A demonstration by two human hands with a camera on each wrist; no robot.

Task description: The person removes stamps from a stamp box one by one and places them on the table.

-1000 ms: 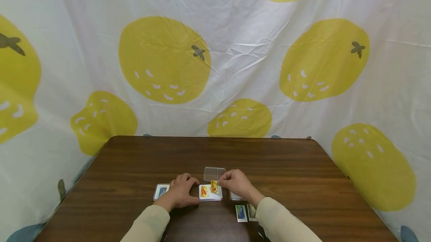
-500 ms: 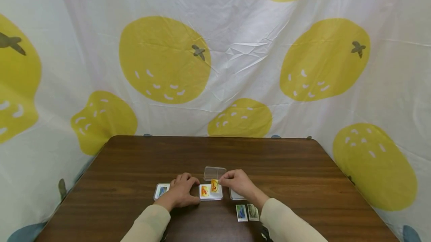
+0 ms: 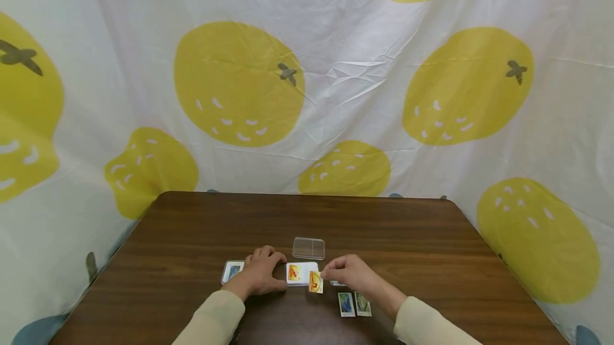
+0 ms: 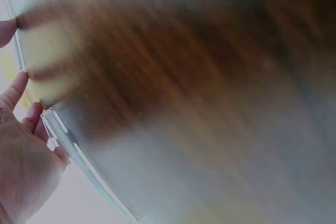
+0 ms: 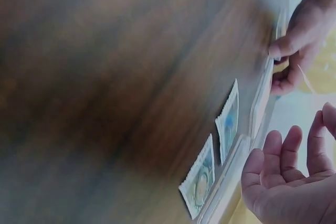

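Observation:
My right hand [image 3: 352, 271] pinches a yellow-orange postage stamp [image 3: 315, 282] between thumb and fingertips, just off the front right corner of the middle white-lined plastic case [image 3: 307, 269]. Edge-on, that stamp [image 5: 305, 79] shows as a thin sliver in the right wrist view. Inside the middle case, at its left, lies another orange stamp [image 3: 294, 272]. My left hand [image 3: 261, 273] rests on the table left of this case, fingers spread and relaxed, thumb and fingertips by its left edge. A second case [image 3: 233, 270] with a blue stamp is partly covered by my left hand.
Behind the middle case lies a clear plastic lid [image 3: 309, 248]. A third case [image 3: 337, 283] is mostly hidden under my right hand. Two stamps, one blue [image 3: 346, 304] and one green [image 3: 363, 304], lie side by side on the brown table [image 3: 408, 238], nearer the front.
My right hand has brought the yellow-orange stamp from above the middle case's right half toward the front and right, past its edge. The left hand has stayed in place.

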